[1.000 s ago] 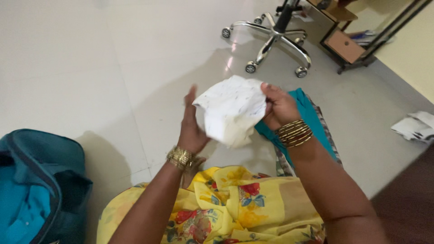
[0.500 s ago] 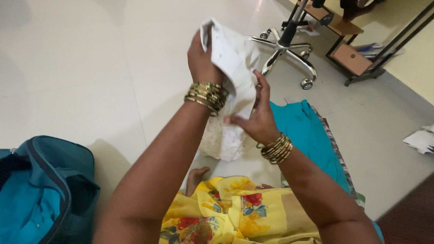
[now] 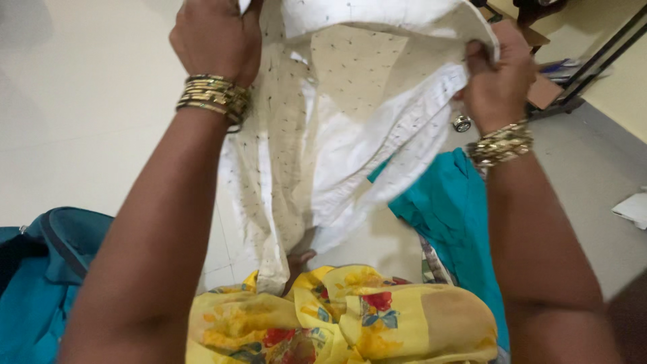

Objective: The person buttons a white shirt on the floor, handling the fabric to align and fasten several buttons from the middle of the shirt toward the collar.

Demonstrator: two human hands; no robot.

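Observation:
Both my hands hold up a white garment [image 3: 337, 121] with small dark dots, spread open in front of me. My left hand [image 3: 216, 37] grips its upper left edge near the top of the view. My right hand [image 3: 499, 77] grips its upper right edge by a folded hem. The cloth hangs down between my arms to my lap, which is covered by yellow flowered fabric [image 3: 350, 320]. Gold bangles sit on both wrists.
A teal cloth [image 3: 451, 209] lies on the pale tiled floor [image 3: 87, 121] below my right arm. A teal bag [image 3: 34, 283] stands open at the lower left. A shelf unit [image 3: 573, 81] and white papers [image 3: 633, 205] are at the right.
My hands have risen and moved apart, pulling the bunched white garment open and spreading it wide. It now hides the office chair base behind it.

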